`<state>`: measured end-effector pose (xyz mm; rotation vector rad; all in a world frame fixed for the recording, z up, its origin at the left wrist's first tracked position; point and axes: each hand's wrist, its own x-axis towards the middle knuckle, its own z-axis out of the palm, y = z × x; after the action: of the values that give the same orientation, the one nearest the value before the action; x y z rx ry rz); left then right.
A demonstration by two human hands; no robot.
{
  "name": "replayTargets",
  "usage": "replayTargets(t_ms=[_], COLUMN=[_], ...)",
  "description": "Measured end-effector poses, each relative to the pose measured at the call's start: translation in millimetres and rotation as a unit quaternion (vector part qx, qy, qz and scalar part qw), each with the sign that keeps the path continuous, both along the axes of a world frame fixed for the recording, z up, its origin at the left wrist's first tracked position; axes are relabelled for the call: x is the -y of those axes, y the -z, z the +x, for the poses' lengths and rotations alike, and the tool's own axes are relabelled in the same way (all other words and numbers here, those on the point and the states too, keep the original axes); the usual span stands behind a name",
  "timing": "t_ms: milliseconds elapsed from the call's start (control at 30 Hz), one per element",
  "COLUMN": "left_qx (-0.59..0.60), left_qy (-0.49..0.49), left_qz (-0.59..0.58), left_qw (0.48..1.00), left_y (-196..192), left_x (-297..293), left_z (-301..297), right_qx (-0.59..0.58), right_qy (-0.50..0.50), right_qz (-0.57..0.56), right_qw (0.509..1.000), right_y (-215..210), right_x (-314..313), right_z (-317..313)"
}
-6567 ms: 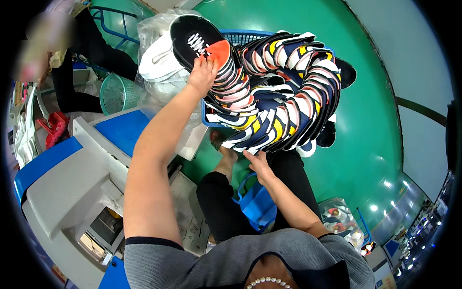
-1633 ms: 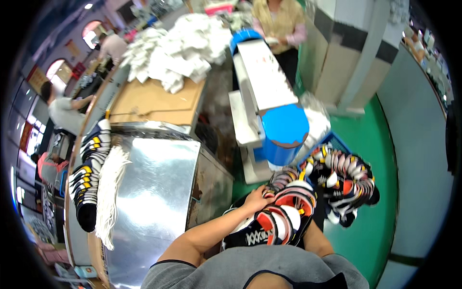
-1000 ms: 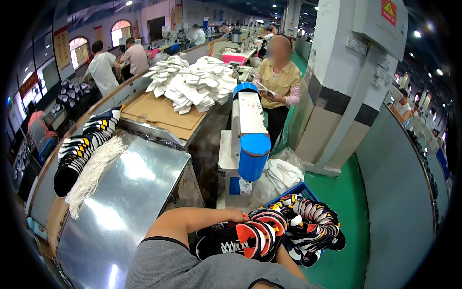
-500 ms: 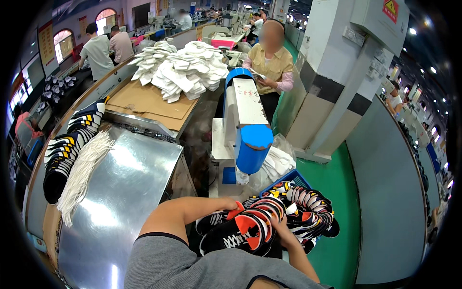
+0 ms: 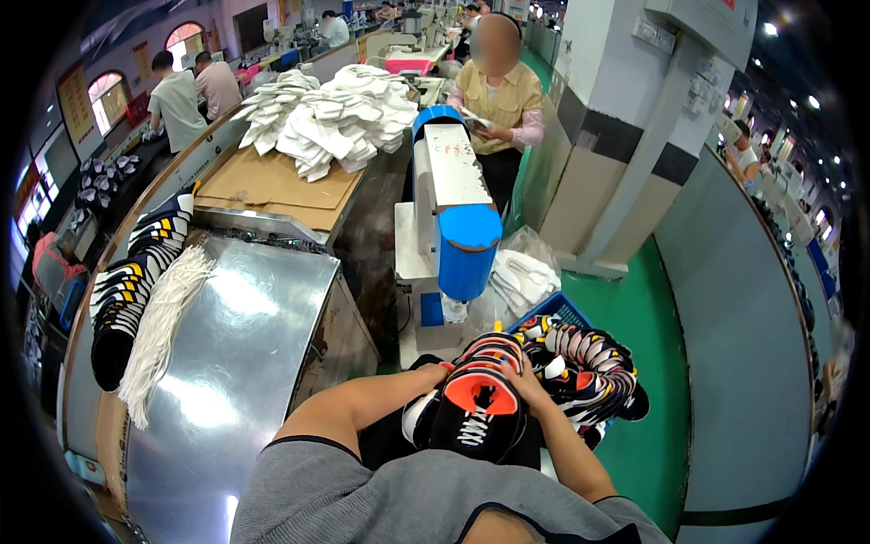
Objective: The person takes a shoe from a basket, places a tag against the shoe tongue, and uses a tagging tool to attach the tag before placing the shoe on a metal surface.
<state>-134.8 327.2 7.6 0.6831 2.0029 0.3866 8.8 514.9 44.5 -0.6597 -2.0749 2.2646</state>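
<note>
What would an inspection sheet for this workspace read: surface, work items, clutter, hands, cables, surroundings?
Surface: shiny metal tabletop, with white lace bundle and a row of shoe uppers along its left side.
Work items: stacked shoe uppers at the lap, front one black, white-laced; more uppers at the blue basket.
Clutter: white pieces heaped on cardboard.
Hands: left hand and right hand at the stack's sides; fingers partly hidden.
Cables: thin dark curve beside the machine, possibly one.
Surroundings: co-worker beyond machine; green floor.
</note>
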Motion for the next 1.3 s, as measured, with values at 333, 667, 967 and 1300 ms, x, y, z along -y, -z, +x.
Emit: replayTargets(t_ms=[333, 667, 967, 1300], left_qx=[0.197, 0.367, 0.524, 0.550], left_qy=[-0.064, -0.312, -0.536, -0.442], left_qz=[0.107, 0.291, 0.341, 0.421], left_qw=[0.972, 0.826, 0.568, 0.570], left_y=[35.1, 74.4, 55.4, 52.2], left_x=[17.0, 40.2, 8.2, 37.6], left_z=[2.7, 29.9, 107.9, 118.4], right_qx=[0.087, 0.073, 0.393, 0.437], right_qy=[0.032, 0.062, -0.159, -0.242], right_qz=[-0.141, 0.034, 0.097, 0.367], right_qw=[0.986, 0.995, 0.901, 0.785], right_y=[36.5, -40.8, -121.0, -55.0], right_x=[-7.5, -37.7, 7.8, 47.0], right_z=[70.8, 59.2, 85.3, 37.8])
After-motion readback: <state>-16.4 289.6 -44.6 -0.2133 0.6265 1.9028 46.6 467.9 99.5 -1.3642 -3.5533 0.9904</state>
